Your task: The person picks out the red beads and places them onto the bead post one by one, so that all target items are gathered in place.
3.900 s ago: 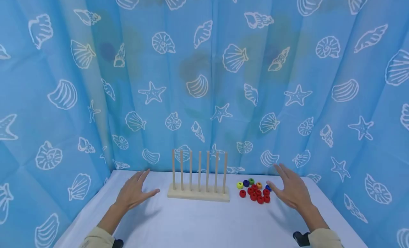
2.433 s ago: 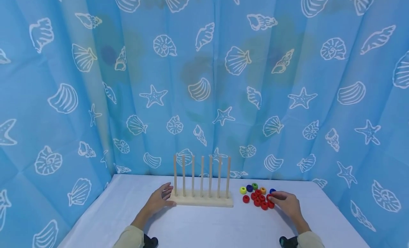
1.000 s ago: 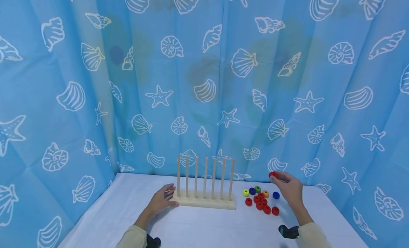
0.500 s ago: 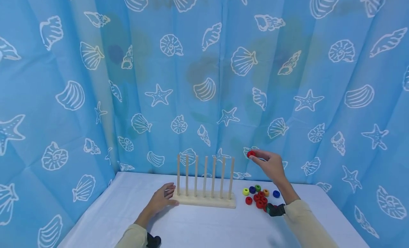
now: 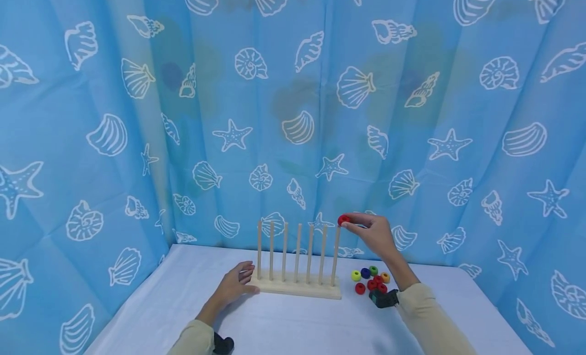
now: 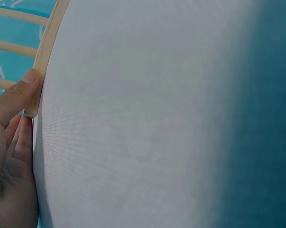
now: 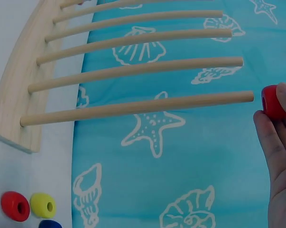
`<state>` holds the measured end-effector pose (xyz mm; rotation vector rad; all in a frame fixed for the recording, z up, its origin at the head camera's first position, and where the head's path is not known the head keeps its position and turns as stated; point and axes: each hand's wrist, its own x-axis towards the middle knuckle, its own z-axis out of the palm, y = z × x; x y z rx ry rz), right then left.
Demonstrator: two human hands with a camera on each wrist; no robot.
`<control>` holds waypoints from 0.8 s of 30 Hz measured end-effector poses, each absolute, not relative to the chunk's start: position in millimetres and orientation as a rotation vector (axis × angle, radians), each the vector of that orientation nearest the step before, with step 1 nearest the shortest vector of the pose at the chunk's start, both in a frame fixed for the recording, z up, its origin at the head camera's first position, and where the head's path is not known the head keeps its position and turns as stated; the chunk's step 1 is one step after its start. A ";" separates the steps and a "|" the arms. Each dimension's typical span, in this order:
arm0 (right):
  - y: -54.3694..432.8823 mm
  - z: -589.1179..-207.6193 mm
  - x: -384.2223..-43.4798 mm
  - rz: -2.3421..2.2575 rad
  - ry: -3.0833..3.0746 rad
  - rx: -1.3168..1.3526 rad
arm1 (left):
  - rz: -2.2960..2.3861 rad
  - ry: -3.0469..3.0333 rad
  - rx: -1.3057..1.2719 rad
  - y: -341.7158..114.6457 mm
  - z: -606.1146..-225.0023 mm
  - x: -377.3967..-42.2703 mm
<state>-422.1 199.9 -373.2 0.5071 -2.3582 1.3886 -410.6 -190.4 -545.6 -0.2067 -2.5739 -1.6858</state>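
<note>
A wooden peg rack (image 5: 299,290) stands on the white table, its several upright pegs bare. My left hand (image 5: 232,285) grips the rack's left end; in the left wrist view the thumb (image 6: 20,92) lies on the base and the fingers are behind its end. Up at the tip of the rightmost peg (image 5: 336,256), my right hand (image 5: 375,235) pinches a red bead (image 5: 343,220) between thumb and fingers. The right wrist view shows that bead (image 7: 274,102) just off the peg's tip, its hole turned toward the peg (image 7: 138,107).
Right of the rack lie loose beads: a yellow one (image 5: 356,275), a dark blue one (image 5: 365,273), a green one (image 5: 373,270), an orange one (image 5: 385,277) and several red ones (image 5: 360,288). My right forearm and wrist camera (image 5: 384,298) cover others. A blue shell-print curtain (image 5: 293,116) hangs behind.
My right hand has picked a red bead from the pile, lifted it and carried it left to the rightmost peg's tip. My left hand has moved in and taken hold of the rack's left end.
</note>
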 end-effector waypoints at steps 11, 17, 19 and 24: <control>195.7 -375.7 -425.5 1.400 -2.369 0.511 | -1.696 -2.570 -0.217 -191.5 -544.9 -410.3; 192.9 -377.1 -427.2 1.450 -2.360 0.535 | -1.675 -2.580 -0.206 -191.4 -543.7 -410.5; 192.9 -378.0 -427.3 1.475 -2.358 0.543 | -1.677 -2.577 -0.204 -191.2 -543.7 -410.6; 193.9 -382.6 -426.8 1.508 -2.401 0.536 | -1.667 -2.576 -0.209 -190.1 -545.7 -410.4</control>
